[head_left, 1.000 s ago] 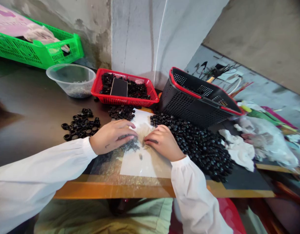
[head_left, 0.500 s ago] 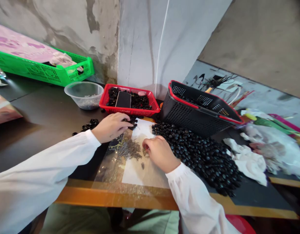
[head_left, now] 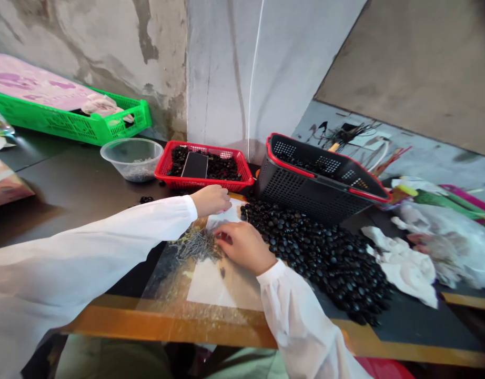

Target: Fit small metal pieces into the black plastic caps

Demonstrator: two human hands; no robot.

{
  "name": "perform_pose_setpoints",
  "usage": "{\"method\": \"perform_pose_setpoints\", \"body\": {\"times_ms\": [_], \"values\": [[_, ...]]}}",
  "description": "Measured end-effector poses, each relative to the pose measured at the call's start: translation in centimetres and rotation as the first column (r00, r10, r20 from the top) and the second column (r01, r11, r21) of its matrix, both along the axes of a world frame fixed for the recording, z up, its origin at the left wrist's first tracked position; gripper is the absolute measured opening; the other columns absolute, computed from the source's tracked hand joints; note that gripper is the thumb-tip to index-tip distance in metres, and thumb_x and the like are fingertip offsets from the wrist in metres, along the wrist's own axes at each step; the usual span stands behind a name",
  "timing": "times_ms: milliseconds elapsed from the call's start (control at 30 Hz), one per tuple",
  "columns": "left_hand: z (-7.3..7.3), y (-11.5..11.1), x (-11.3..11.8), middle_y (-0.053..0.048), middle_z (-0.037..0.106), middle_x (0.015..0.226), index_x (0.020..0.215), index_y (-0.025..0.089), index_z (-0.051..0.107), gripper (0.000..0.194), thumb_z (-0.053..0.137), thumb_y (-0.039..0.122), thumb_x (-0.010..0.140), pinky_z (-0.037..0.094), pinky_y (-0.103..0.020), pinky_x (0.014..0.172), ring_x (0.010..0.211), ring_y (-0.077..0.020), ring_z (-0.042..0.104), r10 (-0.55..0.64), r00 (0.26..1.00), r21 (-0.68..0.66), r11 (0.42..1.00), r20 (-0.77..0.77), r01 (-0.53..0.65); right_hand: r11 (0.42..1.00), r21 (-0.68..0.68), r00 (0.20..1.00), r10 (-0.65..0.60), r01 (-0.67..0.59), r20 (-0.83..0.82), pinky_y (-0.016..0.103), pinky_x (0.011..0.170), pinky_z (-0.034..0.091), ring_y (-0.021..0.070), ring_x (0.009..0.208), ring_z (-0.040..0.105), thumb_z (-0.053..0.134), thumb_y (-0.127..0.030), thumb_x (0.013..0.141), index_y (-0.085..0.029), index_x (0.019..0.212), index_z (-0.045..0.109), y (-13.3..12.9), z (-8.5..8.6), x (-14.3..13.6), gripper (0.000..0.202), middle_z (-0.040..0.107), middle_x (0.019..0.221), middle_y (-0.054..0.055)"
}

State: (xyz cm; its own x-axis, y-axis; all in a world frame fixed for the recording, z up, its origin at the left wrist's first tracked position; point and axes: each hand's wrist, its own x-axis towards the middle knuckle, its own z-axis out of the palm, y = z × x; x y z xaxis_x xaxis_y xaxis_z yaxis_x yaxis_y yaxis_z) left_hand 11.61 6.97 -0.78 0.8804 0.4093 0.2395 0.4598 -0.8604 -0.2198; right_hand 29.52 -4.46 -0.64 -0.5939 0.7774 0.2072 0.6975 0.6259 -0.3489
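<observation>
- Just left of the fingers of the right hand (head_left: 242,246) lies a heap of thin grey pieces (head_left: 195,245), touching or nearly touching the fingertips. White paper (head_left: 206,281) reaches beside and below it, probably because small grey bits show up well on a pale sheet.
- The right fingers are bent, thumb and forefinger near each other; I cannot tell whether anything is pinched between them.
- Ahead of them and a little left, the left hand (head_left: 211,200) is curled narrow, its back upward, at the far part of the paper; what it holds, if anything, is hidden.
- Right of both sets of fingers spreads a pile of black caps (head_left: 317,252), likely kept there for easy reach.
- Beyond the left fingers stands a red basket (head_left: 205,181) of dark pieces, a phone (head_left: 195,165) lying on top.
- The front edge of the desk (head_left: 167,323) runs nearer the body than the right fingers; a tall black basket (head_left: 301,189) limits the far right.
- Between the hands the gap is narrow; the broader room is left of the left fingers, from sleeve (head_left: 108,247) to clear tub (head_left: 128,152).
</observation>
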Motion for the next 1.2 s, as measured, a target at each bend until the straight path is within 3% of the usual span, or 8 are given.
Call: {"method": "perform_pose_setpoints", "body": {"times_ms": [133,200,333,467,600,800,1000,1200], "values": [[1.0,-0.8,-0.5,-0.006,0.071,0.083,0.081,0.017,0.071,0.004,0.075,0.018,0.08,0.04,-0.032,0.074,0.085,-0.0216,0.06,0.013,0.993,-0.121,0.993,0.117,0.001,0.989,0.055,0.942,-0.111,0.135,-0.317,0.035,0.09,0.048,0.0223,0.091,0.07,0.063,-0.023,0.093,-0.022,0.096,0.076,1.0,-0.3,0.4,0.013,0.078,0.095,0.006],[1.8,-2.2,-1.2,-0.004,0.07,0.085,0.09,0.018,0.071,0.006,0.071,0.021,0.085,0.042,-0.029,0.074,0.082,-0.0184,0.06,0.083,0.938,-0.27,0.963,0.335,0.011,0.978,-0.091,0.782,-0.204,0.186,-0.589,0.035,0.09,0.052,0.0218,0.095,0.071,0.063,-0.029,0.093,-0.022,0.101,0.076,1.2,-0.2,0.4,0.016,0.077,0.102,0.007],[3.2,-6.3,-2.3,0.001,0.063,0.08,0.095,0.018,0.068,0.014,0.063,0.031,0.094,0.042,-0.023,0.063,0.068,-0.0118,0.054,0.222,0.72,-0.449,0.883,0.657,0.138,0.834,-0.53,0.379,-0.446,-0.153,-0.811,0.033,0.084,0.058,0.019,0.093,0.074,0.074,-0.044,0.085,-0.025,0.109,0.075,0.6,0.5,-0.4,0.031,0.077,0.106,0.004],[3.6,-9.0,-2.3,0.0,0.062,0.08,0.092,0.018,0.069,0.012,0.066,0.03,0.093,0.044,-0.023,0.069,0.074,-0.0125,0.055,0.133,0.72,-0.358,0.919,0.681,0.168,0.68,-0.64,0.238,-0.596,-0.357,-0.767,0.027,0.076,0.059,0.0144,0.079,0.073,0.088,-0.045,0.067,-0.023,0.095,0.078,-0.6,0.6,-1.5,0.037,0.079,0.087,0.001],[2.9,-9.7,-2.8,-0.003,0.065,0.089,0.1,0.019,0.07,0.013,0.063,0.028,0.095,0.046,-0.026,0.08,0.085,-0.0152,0.059,0.057,0.767,-0.246,0.96,0.639,0.134,0.656,-0.673,0.193,-0.652,-0.341,-0.733,0.022,0.07,0.058,0.0101,0.067,0.07,0.093,-0.035,0.058,-0.02,0.081,0.078,-0.9,0.0,-1.8,0.031,0.077,0.078,-0.001],[1.4,-7.2,-6.8,-0.006,0.066,0.095,0.101,0.018,0.073,0.018,0.061,0.029,0.095,0.048,-0.032,0.085,0.089,-0.0182,0.061,0.23,0.736,-0.194,0.972,0.636,-0.135,0.7,-0.681,0.165,-0.661,-0.215,-0.732,0.024,0.073,0.059,0.0128,0.076,0.073,0.09,-0.028,0.061,-0.021,0.087,0.076,0.1,-0.5,-1.4,0.03,0.079,0.083,0.001],[-1.3,-4.9,-6.4,-0.008,0.068,0.109,0.118,0.024,0.074,0.027,0.063,0.031,0.094,0.051,-0.036,0.086,0.098,-0.0227,0.061,0.26,0.905,-0.177,0.961,0.337,-0.21,0.683,-0.7,0.26,-0.651,-0.208,-0.713,0.025,0.075,0.058,0.0133,0.077,0.072,0.089,-0.03,0.065,-0.022,0.089,0.076,-0.1,-0.9,-1.4,0.029,0.078,0.083,0.0],[-2.2,-4.6,-5.4,-0.009,0.072,0.106,0.105,0.023,0.078,0.02,0.061,0.023,0.094,0.053,-0.038,0.083,0.097,-0.0247,0.063,0.301,0.907,-0.197,0.948,0.294,-0.25,0.788,-0.614,0.441,-0.533,-0.052,-0.722,0.027,0.071,0.057,0.0149,0.072,0.069,0.087,-0.032,0.069,-0.023,0.084,0.078,-0.3,-1.4,-1.3,0.02,0.076,0.08,0.0]]}}
